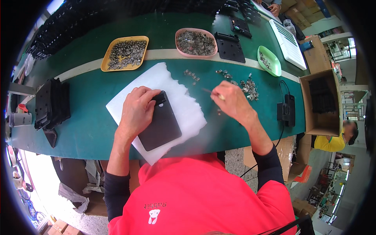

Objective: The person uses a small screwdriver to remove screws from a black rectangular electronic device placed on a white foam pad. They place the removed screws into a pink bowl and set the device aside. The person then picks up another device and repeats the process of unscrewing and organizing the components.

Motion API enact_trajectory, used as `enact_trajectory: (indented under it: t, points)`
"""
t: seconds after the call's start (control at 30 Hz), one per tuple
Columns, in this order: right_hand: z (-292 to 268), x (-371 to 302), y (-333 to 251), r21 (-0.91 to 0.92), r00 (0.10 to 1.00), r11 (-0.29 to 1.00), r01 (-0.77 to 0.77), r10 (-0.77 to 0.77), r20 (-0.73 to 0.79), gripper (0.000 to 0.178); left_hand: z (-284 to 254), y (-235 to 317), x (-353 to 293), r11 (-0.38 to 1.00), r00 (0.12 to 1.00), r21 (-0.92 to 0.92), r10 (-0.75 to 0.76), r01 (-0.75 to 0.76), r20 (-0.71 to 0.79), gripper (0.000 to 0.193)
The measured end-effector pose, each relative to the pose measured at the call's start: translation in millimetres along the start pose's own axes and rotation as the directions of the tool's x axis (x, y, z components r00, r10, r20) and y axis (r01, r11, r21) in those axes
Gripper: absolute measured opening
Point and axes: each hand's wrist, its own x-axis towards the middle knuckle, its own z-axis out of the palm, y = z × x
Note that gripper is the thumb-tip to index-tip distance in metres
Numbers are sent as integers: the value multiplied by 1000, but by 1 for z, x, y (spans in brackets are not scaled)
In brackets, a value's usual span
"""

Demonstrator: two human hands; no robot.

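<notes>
My left hand point(136, 109) is closed on the upper end of a flat black plastic panel point(161, 127), its fingers over a raised black part at the top edge. The panel lies tilted on a torn white foam sheet point(188, 111). To the right, my right hand point(233, 102) is raised over the green table, its fingers pinched on a thin pointed tool point(206, 90); the tool is blurred and its kind is unclear. Beyond that hand lies a loose pile of small shiny metal pieces point(250, 88), with a few more pieces point(192, 75) near the foam.
Along the far side stand a yellow tray point(103, 64), a pink tray point(181, 51) and a green tray point(276, 69) of small metal parts. Black panels are stacked at left point(55, 102). A black power adapter point(289, 109) and an open cardboard box point(309, 121) stand at right.
</notes>
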Motion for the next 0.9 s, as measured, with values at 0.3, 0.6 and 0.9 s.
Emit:
enact_trajectory:
  t: [0.3, 0.6, 0.9]
  points:
    - [33, 91, -9, -40, 991, 991, 125, -127, -42, 11, 13, 9, -15, 980, 980, 185, 102, -70, -171, 27]
    - [42, 107, -7, -207, 992, 971, 116, -101, 81, 11, 8, -15, -33, 975, 905, -23, -215, 222, -366, 14]
    - [41, 83, -30, 299, 999, 953, 44, -41, -15, 13, 4, -4, -37, 985, 971, 51, -155, 167, -182, 20]
